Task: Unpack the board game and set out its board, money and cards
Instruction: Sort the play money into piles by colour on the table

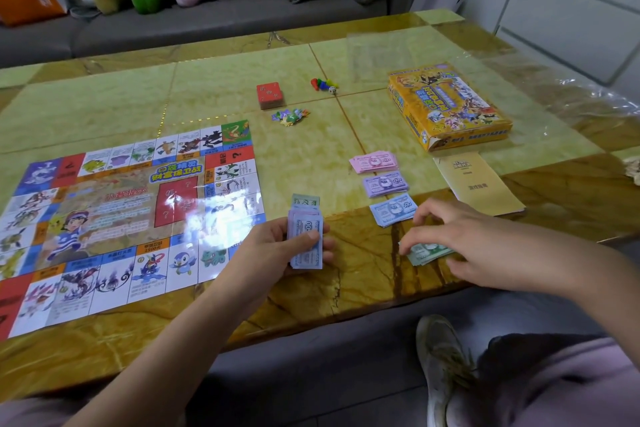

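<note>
Head cam view: my left hand (304, 246) is pinching a stack of bills (306, 242) upright just above the counter (214, 87), thumb across the front. My right hand (460, 239) has its fingers pressed down on the green bills (424, 253) near the front edge. Pink pile (374, 161), purple pile (385, 183) and blue pile (393, 210) sit in a column beyond them. Board (117, 218) lies flat on the left, red card deck (270, 95) and pawns (323, 83) further back, box (448, 106) at the right.

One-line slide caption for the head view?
Left hand holds unsorted notes; right hand lays green notes beside three sorted stacks.
</note>
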